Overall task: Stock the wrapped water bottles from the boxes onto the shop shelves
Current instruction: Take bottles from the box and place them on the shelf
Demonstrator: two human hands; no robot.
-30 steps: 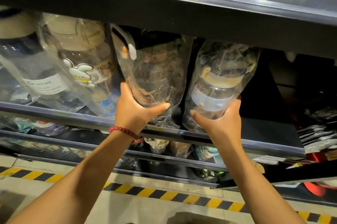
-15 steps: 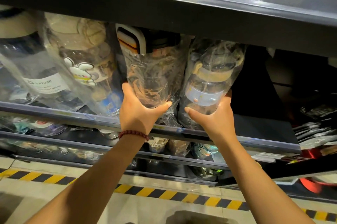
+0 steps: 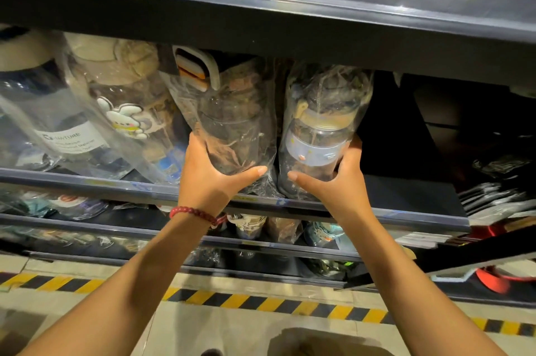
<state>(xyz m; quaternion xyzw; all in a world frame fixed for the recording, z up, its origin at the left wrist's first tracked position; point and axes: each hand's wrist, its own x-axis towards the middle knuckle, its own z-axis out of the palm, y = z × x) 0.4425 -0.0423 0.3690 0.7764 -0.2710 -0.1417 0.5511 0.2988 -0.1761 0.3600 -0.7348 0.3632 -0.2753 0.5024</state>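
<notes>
Both hands grip wrapped bottles: left hand [image 3: 208, 178] on the dark-lidded clear bottle [image 3: 232, 129], right hand [image 3: 333, 184] on the beige-capped one [image 3: 316, 135]. I'm seating them on the grey shelf [image 3: 406, 210]; next I'd release.

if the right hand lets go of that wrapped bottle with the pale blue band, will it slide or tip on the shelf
The bottle with the pale blue band leans rather than standing upright, so it may tip once the right hand releases. Its loose clear wrap looks slick and crinkly, so it could slide. It looks empty, so probably light and easy to knock over.
</notes>
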